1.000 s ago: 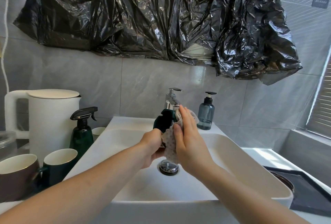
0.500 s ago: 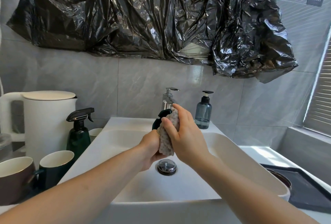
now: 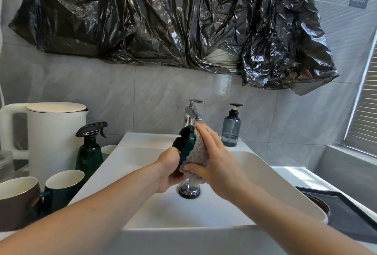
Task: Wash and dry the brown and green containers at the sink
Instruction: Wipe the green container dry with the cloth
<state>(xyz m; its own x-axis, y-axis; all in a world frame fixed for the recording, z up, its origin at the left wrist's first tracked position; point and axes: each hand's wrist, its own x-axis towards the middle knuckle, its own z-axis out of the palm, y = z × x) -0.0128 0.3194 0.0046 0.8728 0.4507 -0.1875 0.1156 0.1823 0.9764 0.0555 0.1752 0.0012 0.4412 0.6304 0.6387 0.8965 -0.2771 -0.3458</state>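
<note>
A small green lid (image 3: 184, 142) is held on edge above the sink (image 3: 271, 185), just in front of the tap (image 3: 191, 115) and over the drain plug (image 3: 189, 190). It is gripped from below by the left hand (image 3: 170, 170), whose fingers are curled round its lower rim. A dotted cloth (image 3: 196, 158) is pressed against its right face by the right hand (image 3: 214, 160); the fingers lie nearly straight over the cloth while the thumb pinches its lower edge. Open basin is left on both sides of the hands and toward the near rim.

On the left counter, a brown cup (image 3: 16, 199) and a green cup (image 3: 61, 187) stand upright side by side, close to the sink's left edge. Behind them a green spray bottle (image 3: 89, 152) and a white kettle (image 3: 51, 132) are crowded together. A soap dispenser (image 3: 231, 128) stands on the sink's back ledge, right of the tap. A dark tray (image 3: 350, 212) lies at the right. Grey wall tiles are partly covered by black plastic sheeting (image 3: 163, 20).
</note>
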